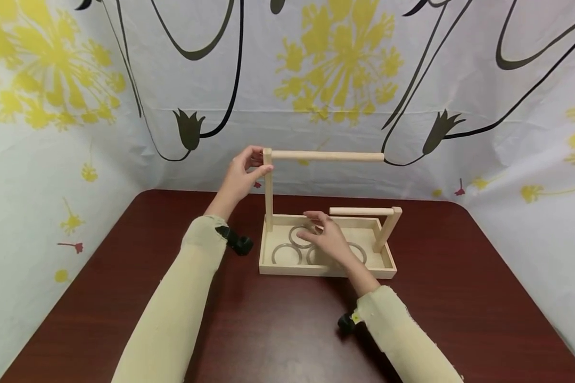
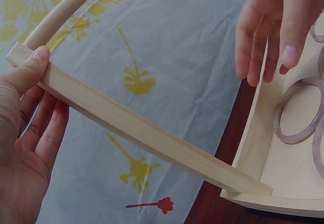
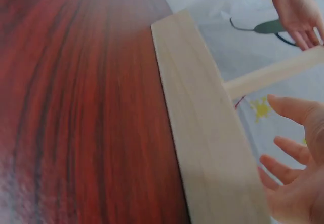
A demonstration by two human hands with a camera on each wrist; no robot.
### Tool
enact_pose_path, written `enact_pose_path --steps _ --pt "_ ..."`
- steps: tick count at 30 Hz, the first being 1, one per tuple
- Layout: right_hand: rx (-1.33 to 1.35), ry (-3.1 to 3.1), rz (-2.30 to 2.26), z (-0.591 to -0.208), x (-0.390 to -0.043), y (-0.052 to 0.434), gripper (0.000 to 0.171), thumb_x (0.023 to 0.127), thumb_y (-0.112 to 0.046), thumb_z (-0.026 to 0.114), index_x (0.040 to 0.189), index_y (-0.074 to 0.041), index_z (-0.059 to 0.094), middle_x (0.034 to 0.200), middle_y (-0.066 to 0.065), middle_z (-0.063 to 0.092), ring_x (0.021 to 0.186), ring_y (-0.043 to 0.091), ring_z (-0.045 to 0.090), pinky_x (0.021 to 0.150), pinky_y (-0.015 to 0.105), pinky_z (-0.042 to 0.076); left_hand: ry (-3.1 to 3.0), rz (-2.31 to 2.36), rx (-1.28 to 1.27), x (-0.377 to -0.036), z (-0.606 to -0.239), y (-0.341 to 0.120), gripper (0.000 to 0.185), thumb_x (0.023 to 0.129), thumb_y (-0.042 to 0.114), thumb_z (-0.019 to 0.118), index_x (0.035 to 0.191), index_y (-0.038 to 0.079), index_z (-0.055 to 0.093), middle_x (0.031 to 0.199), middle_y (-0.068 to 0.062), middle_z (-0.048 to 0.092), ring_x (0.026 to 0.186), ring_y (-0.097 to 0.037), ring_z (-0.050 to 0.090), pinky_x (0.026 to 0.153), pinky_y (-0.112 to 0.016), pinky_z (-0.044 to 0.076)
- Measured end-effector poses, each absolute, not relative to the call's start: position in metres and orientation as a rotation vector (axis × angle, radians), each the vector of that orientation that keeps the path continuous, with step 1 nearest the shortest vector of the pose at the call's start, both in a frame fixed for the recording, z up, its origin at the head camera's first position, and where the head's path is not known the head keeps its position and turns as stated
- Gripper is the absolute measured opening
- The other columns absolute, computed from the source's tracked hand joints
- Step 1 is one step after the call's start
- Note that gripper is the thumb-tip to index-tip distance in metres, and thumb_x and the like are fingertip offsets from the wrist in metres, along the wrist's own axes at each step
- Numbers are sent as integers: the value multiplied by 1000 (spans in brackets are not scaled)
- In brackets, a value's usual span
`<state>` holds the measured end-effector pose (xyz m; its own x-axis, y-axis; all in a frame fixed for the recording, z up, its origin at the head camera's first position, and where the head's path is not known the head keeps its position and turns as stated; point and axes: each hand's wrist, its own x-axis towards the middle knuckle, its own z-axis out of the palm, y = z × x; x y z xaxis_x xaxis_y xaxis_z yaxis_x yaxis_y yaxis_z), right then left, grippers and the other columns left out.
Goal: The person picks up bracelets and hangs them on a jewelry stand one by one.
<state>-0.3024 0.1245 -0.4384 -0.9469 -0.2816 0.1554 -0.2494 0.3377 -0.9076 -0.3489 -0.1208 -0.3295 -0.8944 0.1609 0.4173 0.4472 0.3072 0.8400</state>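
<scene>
We hold the top of the tall post [image 1: 268, 186] with our left hand [image 1: 241, 178], thumb pressed on its upper end and fingers curled loosely behind it, just where the long dowel [image 1: 327, 156] runs off to the right. The post stands in the back left corner of the wooden tray [image 1: 268, 268], which sits on the dark red tabletop [image 1: 124, 276]. Our right hand [image 1: 328, 236] hovers over the tray with fingers spread and relaxed, holding nothing; its fingertips are just above the clear rings [image 1: 286, 254] lying flat on the tray floor, and we cannot tell whether they touch one. A shorter post [image 1: 388, 230] with its own dowel leans in the right end of the tray. Judging from this, the chief risk is the tall post: if our left hand pushes or lets go while the right fumbles below, it could tilt out of its corner or drag the light tray across the tabletop. The rings are thin and partly overlap, so a pinch may lift two together or slip off entirely.
</scene>
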Motion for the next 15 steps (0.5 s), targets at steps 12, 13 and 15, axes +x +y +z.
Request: enact_pose_path --steps 12,13,15 --pt "-56 2454 -1772 -431 -306 122 63 91 -12 71 143 4 39 150 27 39 140 44 42 116 50 40 -2299 -1683 -558 -351 -332 -121 37 95 17 69 128 5 56 118 -17 59 112 -31 62 59 -24 56" --pt "-35 2452 -1776 -437 -308 122 63 91 -14 71 143 4 39 149 26 40 139 43 43 115 50 41 -2295 -1686 -557 -351 -332 -121 37 95 16 69 128 4 56 117 -18 59 111 -32 62 59 -23 56" --pt "-2 2437 -1765 -445 -310 121 65 91 -16 72 143 2 38 146 23 42 137 39 45 113 47 43 -2283 -1693 -558 -351 -331 -121 37 95 14 69 128 3 56 116 -17 59 110 -32 62 59 -22 55"
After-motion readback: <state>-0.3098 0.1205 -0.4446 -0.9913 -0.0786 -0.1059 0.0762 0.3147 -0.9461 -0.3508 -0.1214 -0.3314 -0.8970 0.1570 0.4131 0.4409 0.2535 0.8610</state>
